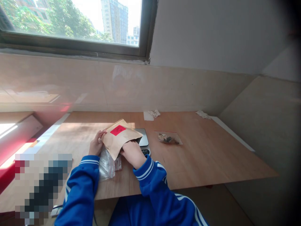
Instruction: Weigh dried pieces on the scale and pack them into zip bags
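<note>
On the wooden table (199,163), head view, items as follows.

Item: one brown paper bag (109,141) bearing a red label (118,130), tilted, above the near left part of the table, its mouth toward the person's right. It overlaps the scale (143,139) in view; contact cannot be told.

Item: left hand (95,145), fingers closed on the bag's left edge.

Item: right hand (134,153), fingers inside the bag's mouth, hidden; how far open they are, and whether they grip anything, cannot be told.

Item: clear plastic bags (106,166), beneath and beside the paper bag, near the left sleeve (82,179).

Item: one zip bag (168,138) of pale and dark pieces, lying right of the scale.

Item: paper scraps (148,116), at the table's far side.

Hazards, as judged: with the mouth tipped over, any loose contents could spill should the left hand's hold slacken. A hard push from within could split or crease the paper. The bag or right wrist, leaning on the scale, could upset its reading. The left sleeve, sweeping sideways, could drag the clear bags over the near edge.
</note>
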Available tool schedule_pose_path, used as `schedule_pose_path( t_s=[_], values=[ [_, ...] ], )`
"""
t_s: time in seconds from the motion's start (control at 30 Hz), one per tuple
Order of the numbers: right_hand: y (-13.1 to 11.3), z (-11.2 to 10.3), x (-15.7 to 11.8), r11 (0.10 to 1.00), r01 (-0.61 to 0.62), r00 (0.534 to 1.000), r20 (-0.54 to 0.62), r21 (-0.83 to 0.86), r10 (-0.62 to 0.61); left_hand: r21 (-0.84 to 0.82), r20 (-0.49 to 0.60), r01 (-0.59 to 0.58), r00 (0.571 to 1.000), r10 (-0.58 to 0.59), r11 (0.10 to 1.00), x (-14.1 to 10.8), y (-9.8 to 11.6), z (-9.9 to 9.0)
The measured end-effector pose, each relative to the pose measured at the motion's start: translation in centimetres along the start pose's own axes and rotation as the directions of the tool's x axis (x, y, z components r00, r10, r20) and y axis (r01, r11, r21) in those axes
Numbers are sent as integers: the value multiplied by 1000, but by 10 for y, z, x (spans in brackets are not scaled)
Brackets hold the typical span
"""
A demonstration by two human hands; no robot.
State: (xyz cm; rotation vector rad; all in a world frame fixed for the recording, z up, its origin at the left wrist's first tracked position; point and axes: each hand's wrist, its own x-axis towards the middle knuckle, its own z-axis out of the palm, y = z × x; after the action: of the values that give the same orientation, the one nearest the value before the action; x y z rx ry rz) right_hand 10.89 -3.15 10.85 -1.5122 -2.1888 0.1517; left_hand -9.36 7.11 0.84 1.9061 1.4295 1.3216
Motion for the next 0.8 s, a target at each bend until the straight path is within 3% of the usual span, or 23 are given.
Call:
schedule_pose_path(
  t_s=[0.13, 0.3, 0.53, 0.67, 0.8],
  values=[
    [0, 8, -9, 991, -12, 999, 44, 134, 6, -39, 5, 38, 999, -37, 999, 0, -4, 0],
    [9, 5, -27, 944, -19, 1000, 0, 328, 20, -53, 1, 7, 1000, -7, 999, 0, -8, 1],
    [22, -13, -46, 755, 26, 981, -160, 655, 105, -72, 22, 11, 1000, -10, 997, 2, -21, 3],
    [32, -16, -55, 678, 90, 936, -295, 729, 194, -86, 19, 10, 1000, -9, 996, 3, -23, 3],
    [51, -8, -65, 597, 76, 849, -365, 799, 381, -93, 17, 12, 1000, -11, 996, 2, -19, 2]
  ],
)
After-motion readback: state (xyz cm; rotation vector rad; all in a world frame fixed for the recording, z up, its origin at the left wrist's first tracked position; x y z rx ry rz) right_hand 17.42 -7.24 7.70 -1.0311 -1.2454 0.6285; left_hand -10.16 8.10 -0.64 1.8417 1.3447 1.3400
